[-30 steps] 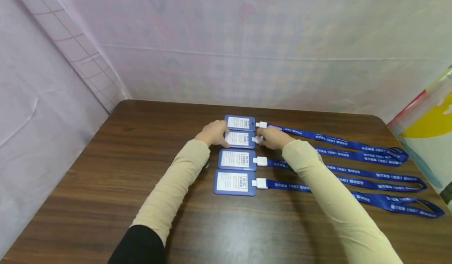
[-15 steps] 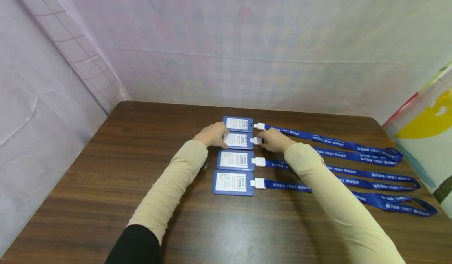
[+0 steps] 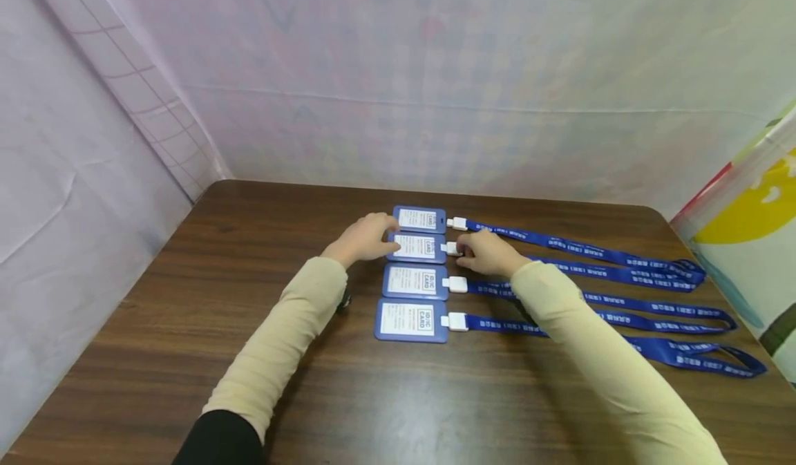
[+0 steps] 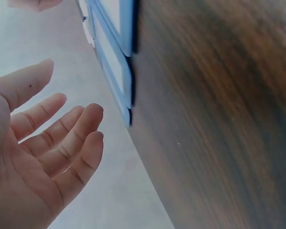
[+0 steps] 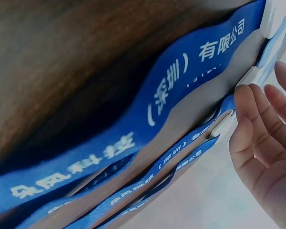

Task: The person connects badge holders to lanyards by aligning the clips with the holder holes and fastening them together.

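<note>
Several blue ID card holders lie in a column on the brown table (image 3: 186,354), their blue printed lanyards (image 3: 591,247) running right from white clips. My left hand (image 3: 365,237) is at the left ends of the farthest card holder (image 3: 419,220) and the second card holder (image 3: 423,247). In the left wrist view its fingers (image 4: 81,164) are loosely bent and hold nothing. My right hand (image 3: 488,252) hovers by the white clip (image 3: 452,249) of the second holder. Its fingers (image 5: 269,119) are relaxed, with nothing between them in the right wrist view.
Nearer me lie the third card holder (image 3: 415,281) and the front card holder (image 3: 410,320), with looped lanyards (image 3: 703,358) reaching the table's right side. A pale patterned cloth (image 3: 429,106) hangs behind the table. A yellow-printed sheet (image 3: 746,209) is at the right.
My left hand has drawn slightly left off the second card holder. My right hand has backed a little to the right from its clip. The card holders stay in their column.
</note>
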{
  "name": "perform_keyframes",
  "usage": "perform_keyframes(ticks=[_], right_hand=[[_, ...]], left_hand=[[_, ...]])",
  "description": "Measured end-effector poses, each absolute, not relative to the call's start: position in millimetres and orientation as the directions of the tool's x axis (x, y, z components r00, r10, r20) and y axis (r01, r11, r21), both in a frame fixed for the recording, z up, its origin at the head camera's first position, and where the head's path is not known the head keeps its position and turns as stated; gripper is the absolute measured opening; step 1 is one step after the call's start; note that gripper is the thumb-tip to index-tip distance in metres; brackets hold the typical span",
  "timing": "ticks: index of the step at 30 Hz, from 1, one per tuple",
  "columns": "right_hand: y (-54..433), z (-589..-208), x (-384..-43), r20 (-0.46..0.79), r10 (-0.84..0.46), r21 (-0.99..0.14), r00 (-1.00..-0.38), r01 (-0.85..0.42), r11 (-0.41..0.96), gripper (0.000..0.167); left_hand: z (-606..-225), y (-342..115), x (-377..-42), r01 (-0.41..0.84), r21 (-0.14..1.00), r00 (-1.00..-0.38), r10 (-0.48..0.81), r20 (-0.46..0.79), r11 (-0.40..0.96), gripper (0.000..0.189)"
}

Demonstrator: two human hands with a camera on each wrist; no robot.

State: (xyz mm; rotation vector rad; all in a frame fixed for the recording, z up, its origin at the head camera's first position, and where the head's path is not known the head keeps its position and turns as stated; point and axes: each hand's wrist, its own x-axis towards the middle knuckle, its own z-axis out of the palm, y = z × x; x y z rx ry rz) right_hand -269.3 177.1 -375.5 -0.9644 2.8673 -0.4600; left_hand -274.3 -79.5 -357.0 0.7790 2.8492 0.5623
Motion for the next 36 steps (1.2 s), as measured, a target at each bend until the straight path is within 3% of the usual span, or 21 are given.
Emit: perform_keyframes(ticks=[15,24,36], right_hand=[[189.4,-372.4,-280.9,0.053,-0.53,-0.339,-0.847,-0.514,0.788,0.024],[189.9,-368.1,-297.5,-0.02,-0.48,-0.344,-0.877,-0.445,0.827,0.039],[185.3,-367.3,-312.6,-0.055,-0.444,-0.334,-0.894,-0.403,0.852,0.042]], left_hand=[[-356.4,-91.8,-253.8,0.478,0.452,-0.856,0.516,0.044,0.753,0.043],[-350.9,-97.3,-238.3,0.499,0.477,-0.844,0.532,0.076,0.724,0.046],[-345.4,-99.9,-226.6,0.528,0.496,-0.826,0.553,0.112,0.689,0.048]])
